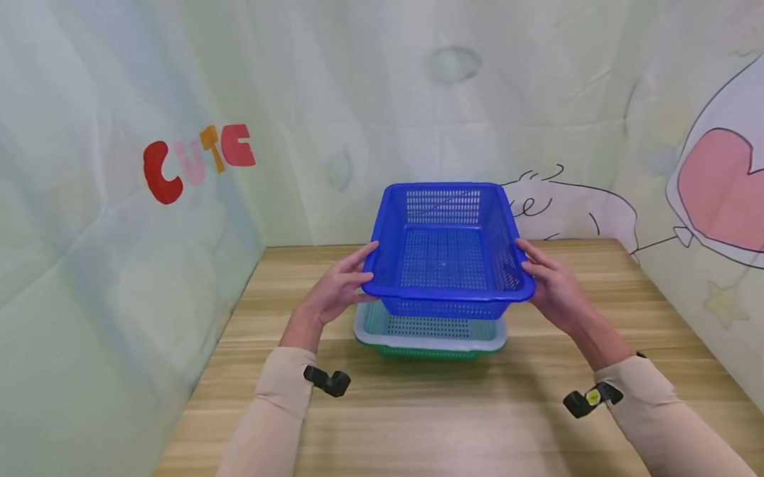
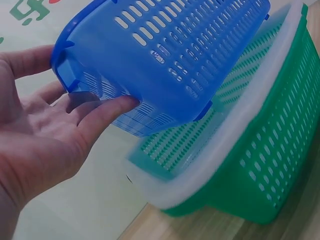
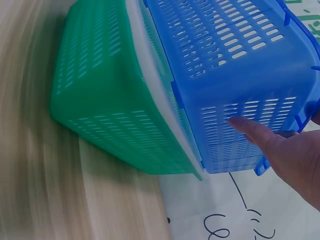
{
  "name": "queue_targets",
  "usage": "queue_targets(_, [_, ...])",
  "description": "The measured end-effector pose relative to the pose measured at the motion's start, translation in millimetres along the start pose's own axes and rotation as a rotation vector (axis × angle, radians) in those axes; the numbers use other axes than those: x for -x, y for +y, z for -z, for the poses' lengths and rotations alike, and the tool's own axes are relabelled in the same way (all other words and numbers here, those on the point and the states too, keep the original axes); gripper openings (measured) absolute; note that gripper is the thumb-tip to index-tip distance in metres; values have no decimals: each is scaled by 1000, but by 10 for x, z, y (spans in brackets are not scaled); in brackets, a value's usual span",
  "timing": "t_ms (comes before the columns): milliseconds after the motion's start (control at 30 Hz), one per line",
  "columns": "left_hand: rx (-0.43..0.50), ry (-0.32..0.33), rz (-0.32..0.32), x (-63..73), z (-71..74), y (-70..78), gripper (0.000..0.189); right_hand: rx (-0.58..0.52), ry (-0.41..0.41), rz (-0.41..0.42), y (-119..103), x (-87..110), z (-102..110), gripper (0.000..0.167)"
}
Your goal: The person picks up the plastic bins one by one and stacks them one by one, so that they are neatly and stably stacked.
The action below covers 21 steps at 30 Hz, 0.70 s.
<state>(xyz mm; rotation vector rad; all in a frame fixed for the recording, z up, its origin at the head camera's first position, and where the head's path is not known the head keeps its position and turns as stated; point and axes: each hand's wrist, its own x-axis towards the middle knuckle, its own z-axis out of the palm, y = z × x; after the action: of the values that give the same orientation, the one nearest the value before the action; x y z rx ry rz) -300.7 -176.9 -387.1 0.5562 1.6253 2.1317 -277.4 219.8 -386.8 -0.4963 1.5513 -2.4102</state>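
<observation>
A blue plastic basket [image 1: 448, 293] with slotted walls is held up by both hands, tilted so its inside faces the head camera. My left hand [image 1: 329, 290] grips its left rim, the thumb against the outer wall in the left wrist view. On the opposite side, my right hand [image 1: 560, 295] holds the right rim, its thumb [image 3: 252, 131] pressed on the slotted wall. Beneath the blue basket, a green basket [image 3: 95, 85] stands upright on the table. A white-rimmed basket [image 2: 225, 145] appears nested inside the green one. The blue basket partly hides both in the head view.
The wood-grain table [image 1: 390, 423] meets a printed cloth backdrop [image 1: 325, 113] behind the baskets. More cloth hangs along the left and right sides. A small black device [image 1: 327, 380] is strapped to the left wrist, another [image 1: 590, 399] to the right.
</observation>
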Motion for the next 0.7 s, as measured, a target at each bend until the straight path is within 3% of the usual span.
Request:
queue_targets(433, [-25,8,-7,157,64,-106,67,60,25,-52,128,37,-63,57])
queue_targets(700, [-9,17,32,219,89,-247,68,70,36,-86,287,71,-23,56])
